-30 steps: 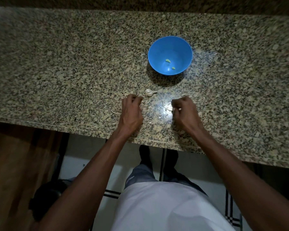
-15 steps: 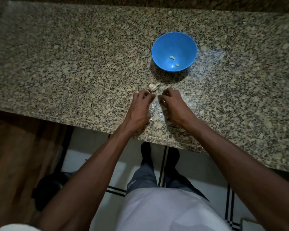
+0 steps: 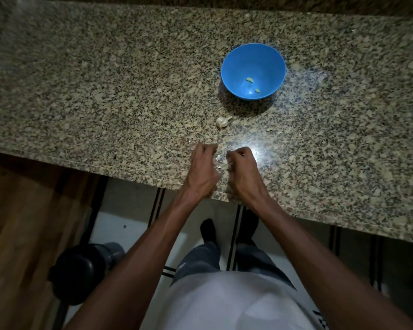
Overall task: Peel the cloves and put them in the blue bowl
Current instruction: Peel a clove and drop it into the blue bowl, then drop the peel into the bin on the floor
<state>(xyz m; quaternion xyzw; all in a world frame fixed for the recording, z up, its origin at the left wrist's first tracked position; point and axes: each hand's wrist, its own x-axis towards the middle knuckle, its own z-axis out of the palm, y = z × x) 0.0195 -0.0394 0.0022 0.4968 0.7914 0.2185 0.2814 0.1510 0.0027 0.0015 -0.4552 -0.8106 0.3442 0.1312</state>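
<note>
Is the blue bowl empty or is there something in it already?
Not empty: the upright blue bowl holds two small pale pieces near its bottom.

glossy speckled granite counter (image 3: pixel 105 91), smooth plastic blue bowl (image 3: pixel 234 65).

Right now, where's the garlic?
In the head view the garlic lies on the counter, between the blue bowl behind it and both hands nearer the edge.

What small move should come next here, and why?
Probably keep working the skin off the small pale piece between the left hand and right hand, both curled near the counter edge. The blue bowl holds only two peeled cloves, and the garlic head lies untouched.
</note>
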